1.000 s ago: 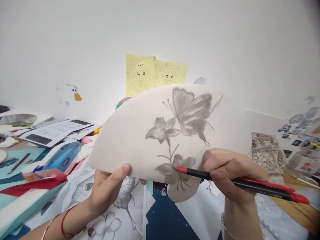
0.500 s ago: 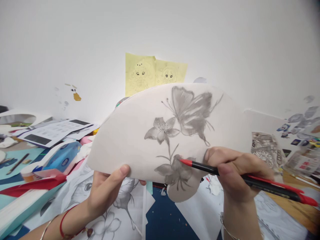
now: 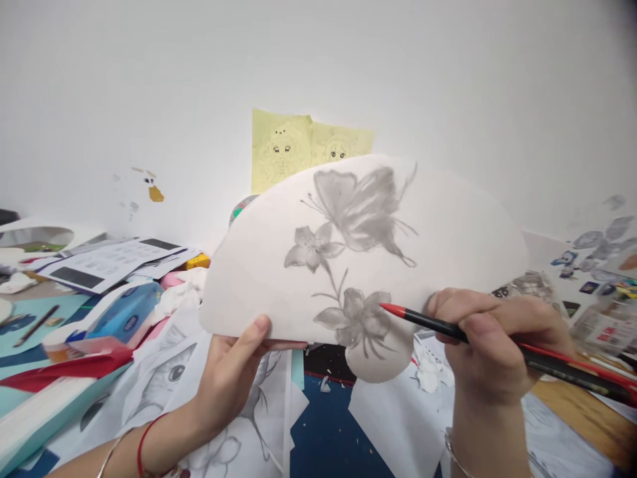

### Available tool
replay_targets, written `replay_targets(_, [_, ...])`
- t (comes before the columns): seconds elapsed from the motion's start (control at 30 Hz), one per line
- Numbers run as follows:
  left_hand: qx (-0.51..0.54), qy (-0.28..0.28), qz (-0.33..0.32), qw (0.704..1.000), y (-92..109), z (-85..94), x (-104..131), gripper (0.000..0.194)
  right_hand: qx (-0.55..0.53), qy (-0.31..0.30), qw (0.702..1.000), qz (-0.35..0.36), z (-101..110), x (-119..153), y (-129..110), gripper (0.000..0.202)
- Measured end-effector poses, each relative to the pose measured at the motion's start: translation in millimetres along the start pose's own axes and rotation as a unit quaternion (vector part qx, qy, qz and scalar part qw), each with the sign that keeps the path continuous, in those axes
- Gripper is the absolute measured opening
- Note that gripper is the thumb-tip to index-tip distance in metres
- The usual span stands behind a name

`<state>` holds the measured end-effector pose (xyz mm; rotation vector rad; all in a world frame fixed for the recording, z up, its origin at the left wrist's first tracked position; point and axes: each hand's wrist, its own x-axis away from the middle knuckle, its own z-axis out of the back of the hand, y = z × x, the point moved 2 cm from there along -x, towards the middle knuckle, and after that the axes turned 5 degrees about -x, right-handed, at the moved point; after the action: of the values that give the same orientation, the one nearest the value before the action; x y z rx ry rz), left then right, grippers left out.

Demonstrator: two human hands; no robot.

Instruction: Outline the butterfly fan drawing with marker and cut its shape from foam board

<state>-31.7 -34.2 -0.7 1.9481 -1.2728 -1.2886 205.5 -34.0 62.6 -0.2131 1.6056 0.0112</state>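
Note:
My left hand [image 3: 239, 372] grips the lower left edge of a white fan-shaped sheet [image 3: 249, 265], thumb in front and fingers behind it. Grey flowers and a butterfly [image 3: 361, 206] are drawn on the sheet, which is raised and faces me. My right hand [image 3: 497, 338] is closed round a black pen [image 3: 432, 321] with a red tip. The tip is at the right side of the lower flower [image 3: 355, 315]; whether it touches is unclear. A second, red pen or brush shows partly under the same hand. The knuckles of my right hand are close to the sheet's lower right part.
Yellow drawings [image 3: 281, 149] hang on the wall behind. At the left lie printed papers [image 3: 107, 265], a blue packet [image 3: 127, 315] and a red object [image 3: 74, 368]. Drawing sheets [image 3: 398, 425] and white scraps lie on the dark blue surface [image 3: 328, 431]. A clear container [image 3: 602, 325] stands at the right.
The sheet has tilted and shifted to the right, with my left hand moving along. My right hand with the pen has also moved right, and the tip has gone from the flower's top to its right side.

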Motion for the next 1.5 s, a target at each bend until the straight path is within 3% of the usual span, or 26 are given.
replay_targets(0.27, [0.011, -0.003, 0.028, 1.0, -10.7, -0.8, 6.0, 0.025, 0.053, 0.013, 0.996, 0.071, 2.9, 0.2, 6.6, 0.025])
replay_targets(0.43, [0.011, -0.024, 0.058, 0.998, -10.2, -0.3, 10.3, 0.034, 0.048, -0.016, 0.997, 0.066, 5.9, 0.5, 7.6, 0.029])
replay_targets(0.63, [-0.021, -0.05, 0.013, 0.998, -4.8, -0.6, 12.9, 0.029, 0.004, -0.029, 0.999, 0.044, 7.0, 2.3, 5.9, 0.026])
replay_targets(1.07, [-0.04, -0.104, -0.001, 0.994, -1.2, 1.3, 11.3, 0.032, 0.014, -0.007, 0.998, 0.057, 4.5, 1.8, 4.7, 0.027])
replay_targets(1.17, [-0.04, -0.105, -0.001, 0.994, -1.9, 1.1, 11.5, 0.033, 0.022, 0.022, 0.998, 0.06, 4.4, 1.5, 2.9, 0.028])
replay_targets(1.5, [-0.025, -0.086, -0.008, 0.996, 3.9, -4.9, 11.8, 0.036, 0.002, 0.004, 0.998, 0.056, 3.2, -0.8, 0.8, 0.028])
